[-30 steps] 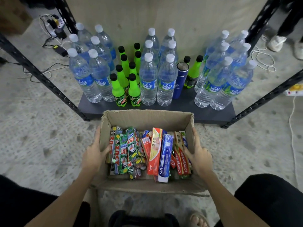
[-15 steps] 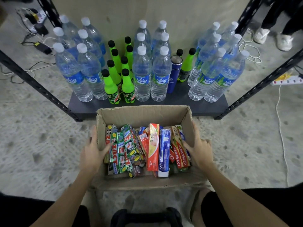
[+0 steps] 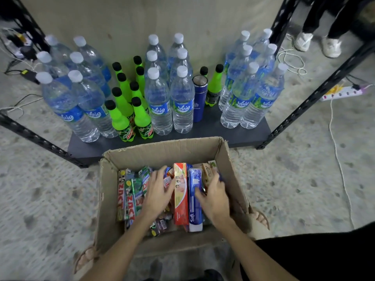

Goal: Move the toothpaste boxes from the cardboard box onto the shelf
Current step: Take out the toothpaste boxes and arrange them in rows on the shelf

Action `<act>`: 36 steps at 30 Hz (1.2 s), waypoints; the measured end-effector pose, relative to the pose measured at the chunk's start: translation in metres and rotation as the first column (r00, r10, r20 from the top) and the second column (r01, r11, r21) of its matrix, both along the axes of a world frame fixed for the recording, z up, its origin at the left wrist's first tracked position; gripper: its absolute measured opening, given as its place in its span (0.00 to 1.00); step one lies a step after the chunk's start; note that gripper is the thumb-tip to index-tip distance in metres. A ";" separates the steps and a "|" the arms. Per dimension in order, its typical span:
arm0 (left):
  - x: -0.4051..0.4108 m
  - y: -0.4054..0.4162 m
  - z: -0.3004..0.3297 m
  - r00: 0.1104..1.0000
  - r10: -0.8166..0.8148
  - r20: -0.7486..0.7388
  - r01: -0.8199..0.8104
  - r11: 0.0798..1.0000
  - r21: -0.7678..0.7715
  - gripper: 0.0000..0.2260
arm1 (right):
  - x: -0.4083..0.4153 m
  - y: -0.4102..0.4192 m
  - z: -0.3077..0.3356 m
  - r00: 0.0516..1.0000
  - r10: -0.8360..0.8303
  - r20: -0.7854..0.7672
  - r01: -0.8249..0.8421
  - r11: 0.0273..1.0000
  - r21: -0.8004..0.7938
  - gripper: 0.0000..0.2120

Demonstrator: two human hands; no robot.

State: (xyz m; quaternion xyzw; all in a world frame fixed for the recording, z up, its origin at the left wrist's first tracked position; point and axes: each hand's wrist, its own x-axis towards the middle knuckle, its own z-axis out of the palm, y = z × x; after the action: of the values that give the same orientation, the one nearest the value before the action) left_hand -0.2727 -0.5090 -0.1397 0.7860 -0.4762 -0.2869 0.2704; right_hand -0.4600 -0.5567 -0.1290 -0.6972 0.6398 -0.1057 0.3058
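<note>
**Head view: both hands reach into the carton for the first boxes**

Head camera shows the toothpaste boxes [image 3: 182, 195] packed inside the cardboard box [image 3: 233, 179], none on the shelf [image 3: 213, 128] yet. Left hand [image 3: 157, 191] lies with fingers spread on boxes left of the red one; right hand [image 3: 213, 196] curls around boxes at the carton's right side. Next comes a lift clear of the carton's far wall. Beyond that wall, a bare shelf strip fronts the water bottles [image 3: 182, 98].
</note>
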 end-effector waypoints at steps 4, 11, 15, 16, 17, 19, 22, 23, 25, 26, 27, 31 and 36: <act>-0.006 -0.042 -0.011 0.994 0.018 -0.111 -0.016 1.000 0.021 0.28 | 0.005 0.008 -0.025 0.996 -0.089 0.006 0.086 0.971 0.222 0.37; 0.021 -0.062 -0.026 0.980 -0.188 -0.069 0.197 0.969 0.152 0.12 | 0.015 0.000 -0.037 0.992 -0.051 0.116 0.024 0.974 0.224 0.40; 0.039 -0.043 -0.033 0.974 -0.223 -0.048 0.227 0.967 0.112 0.07 | 0.025 -0.001 -0.039 0.996 -0.021 0.090 0.005 0.984 0.177 0.42; 0.043 -0.039 -0.034 0.975 -0.214 -0.054 0.219 0.970 0.109 0.08 | 0.026 -0.001 -0.040 0.997 -0.007 0.076 -0.006 0.986 0.168 0.41; 0.046 -0.034 -0.034 0.976 -0.208 -0.059 0.213 0.972 0.104 0.08 | 0.027 0.000 -0.042 0.998 0.005 0.069 -0.016 0.987 0.163 0.40; 0.048 -0.025 -0.032 0.974 -0.217 -0.062 0.222 0.972 0.083 0.06 | 0.026 0.000 -0.042 0.997 0.006 0.071 -0.017 0.987 0.160 0.39; 0.048 -0.014 -0.022 0.958 -0.277 -0.076 0.281 0.959 0.038 0.05 | 0.023 0.000 -0.041 0.999 0.030 0.043 -0.035 0.992 0.119 0.39; 0.047 -0.010 -0.017 0.951 -0.298 -0.080 0.301 0.953 0.032 0.08 | 0.023 0.001 -0.040 0.998 0.054 0.011 -0.055 0.994 0.097 0.39; 0.050 -0.006 -0.012 0.936 -0.341 -0.084 0.345 0.938 0.029 0.10 | 0.021 0.004 -0.038 0.991 0.123 -0.056 -0.120 0.991 0.057 0.40; 0.052 -0.004 -0.012 0.926 -0.367 -0.086 0.372 0.927 0.041 0.09 | 0.020 0.007 -0.038 0.985 0.151 -0.078 -0.148 0.988 0.050 0.42; 0.055 -0.003 -0.012 0.914 -0.392 -0.105 0.400 0.915 0.062 0.10 | 0.019 0.009 -0.038 0.982 0.165 -0.095 -0.161 0.986 0.053 0.44; 0.072 -0.001 -0.018 0.831 -0.539 -0.138 0.555 0.821 0.136 0.30 | 0.013 0.015 -0.039 0.980 0.145 -0.135 -0.135 0.987 0.087 0.51; 0.082 -0.001 -0.019 0.777 -0.624 0.079 0.614 0.780 0.124 0.29 | 0.008 0.013 -0.037 0.995 0.096 0.026 -0.098 0.994 0.046 0.44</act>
State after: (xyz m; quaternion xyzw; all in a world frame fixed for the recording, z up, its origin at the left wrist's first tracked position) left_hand -0.1907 -0.5103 -0.1588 0.6124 -0.7093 -0.3353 0.0966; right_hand -0.4516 -0.5437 -0.1665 -0.7186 0.6038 -0.0837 0.3347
